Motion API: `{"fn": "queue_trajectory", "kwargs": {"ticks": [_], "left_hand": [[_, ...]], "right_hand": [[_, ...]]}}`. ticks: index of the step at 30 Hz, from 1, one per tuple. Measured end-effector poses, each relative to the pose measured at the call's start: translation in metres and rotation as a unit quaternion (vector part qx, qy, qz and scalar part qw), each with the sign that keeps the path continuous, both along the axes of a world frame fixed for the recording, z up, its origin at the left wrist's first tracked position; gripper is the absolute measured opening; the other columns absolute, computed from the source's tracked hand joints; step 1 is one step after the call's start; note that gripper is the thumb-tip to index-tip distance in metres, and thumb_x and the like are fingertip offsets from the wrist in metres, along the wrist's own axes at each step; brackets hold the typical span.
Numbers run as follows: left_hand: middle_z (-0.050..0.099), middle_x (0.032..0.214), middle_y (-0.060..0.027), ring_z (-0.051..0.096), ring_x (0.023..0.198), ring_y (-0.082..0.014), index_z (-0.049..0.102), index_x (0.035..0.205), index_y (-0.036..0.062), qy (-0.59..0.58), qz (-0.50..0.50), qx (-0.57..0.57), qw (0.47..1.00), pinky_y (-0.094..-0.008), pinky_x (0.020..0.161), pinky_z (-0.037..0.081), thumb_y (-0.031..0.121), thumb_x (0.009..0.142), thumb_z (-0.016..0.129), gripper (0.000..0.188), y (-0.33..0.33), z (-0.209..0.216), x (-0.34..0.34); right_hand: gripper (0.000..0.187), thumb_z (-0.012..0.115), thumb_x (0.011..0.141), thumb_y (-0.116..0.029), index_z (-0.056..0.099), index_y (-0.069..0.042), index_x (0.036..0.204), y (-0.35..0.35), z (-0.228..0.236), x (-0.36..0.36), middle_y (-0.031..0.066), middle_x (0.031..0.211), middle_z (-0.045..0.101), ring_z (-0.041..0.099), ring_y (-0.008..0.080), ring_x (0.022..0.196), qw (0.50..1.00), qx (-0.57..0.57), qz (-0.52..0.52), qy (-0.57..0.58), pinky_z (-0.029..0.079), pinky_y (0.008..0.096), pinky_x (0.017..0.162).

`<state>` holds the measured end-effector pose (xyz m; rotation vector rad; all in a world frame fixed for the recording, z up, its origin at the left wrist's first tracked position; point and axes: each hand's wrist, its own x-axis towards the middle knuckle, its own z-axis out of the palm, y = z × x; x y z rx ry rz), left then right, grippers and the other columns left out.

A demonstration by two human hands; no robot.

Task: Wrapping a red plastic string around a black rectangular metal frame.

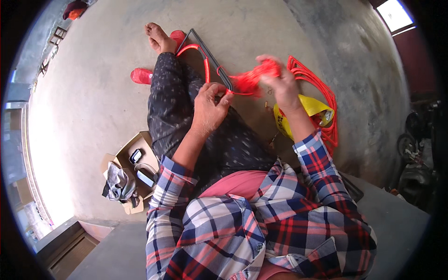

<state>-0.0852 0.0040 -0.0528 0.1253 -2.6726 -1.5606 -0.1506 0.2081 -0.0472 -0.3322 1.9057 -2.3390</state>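
Observation:
A slim black frame [212,58] lies across my lower legs, its near corner by my left fingers. Red cord is wound along a curved piece [207,70] beside it. My left hand [211,106] is closed in a pinch on red cord at that corner, close against the frame. From there a strand runs right to a loose bundle of red cord [254,78]. My right hand [281,84] is raised over the floor and closed around this bundle; both are smeared by motion, and the palm side of the grip is partly hidden.
Right of my right forearm lie stacked red loops [322,86] and a yellow bag [305,105]. An open cardboard box [125,156] with grey cloth and small devices stands left of my legs. Red slippers [141,75] lie near my bare foot. Dark clutter [415,154] stands far right.

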Motion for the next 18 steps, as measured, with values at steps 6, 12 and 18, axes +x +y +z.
{"fn": "queue_trajectory", "kwargs": {"ticks": [6,12,18], "left_hand": [[0.065,0.084,-0.0007,0.058,0.078,-0.0076,0.064,0.099,-0.0018,-0.057,0.031,0.112,0.992,-0.0250,0.073,0.049,0.014,0.088,0.071,0.020,0.009,-0.021,0.004],[0.066,0.082,-0.0015,0.059,0.075,-0.0071,0.065,0.098,-0.0011,-0.048,0.038,0.089,0.994,-0.0250,0.071,0.049,0.013,0.087,0.071,0.019,0.012,-0.020,0.004],[0.068,0.081,-0.0084,0.063,0.073,-0.0104,0.065,0.097,-0.0019,-0.072,0.049,0.102,0.991,-0.0279,0.069,0.051,0.011,0.084,0.072,0.019,0.018,-0.013,-0.004]], "right_hand": [[0.032,0.057,0.084,-0.036,0.053,-0.007,0.095,0.011,0.065,0.035,0.0105,0.078,0.057,0.056,0.0223,0.068,0.896,-0.372,0.239,-0.042,0.044,0.0407,0.074],[0.042,0.078,0.072,-0.017,0.045,-0.006,0.097,-0.015,0.117,0.128,0.0046,0.080,0.051,0.049,0.0119,0.067,0.800,-0.353,0.375,-0.308,0.041,0.0275,0.058],[0.049,0.089,0.067,-0.019,0.042,-0.011,0.077,-0.046,0.136,0.138,-0.0006,0.075,0.049,0.047,0.0081,0.064,0.786,-0.281,0.470,-0.285,0.037,0.0288,0.059]]}}
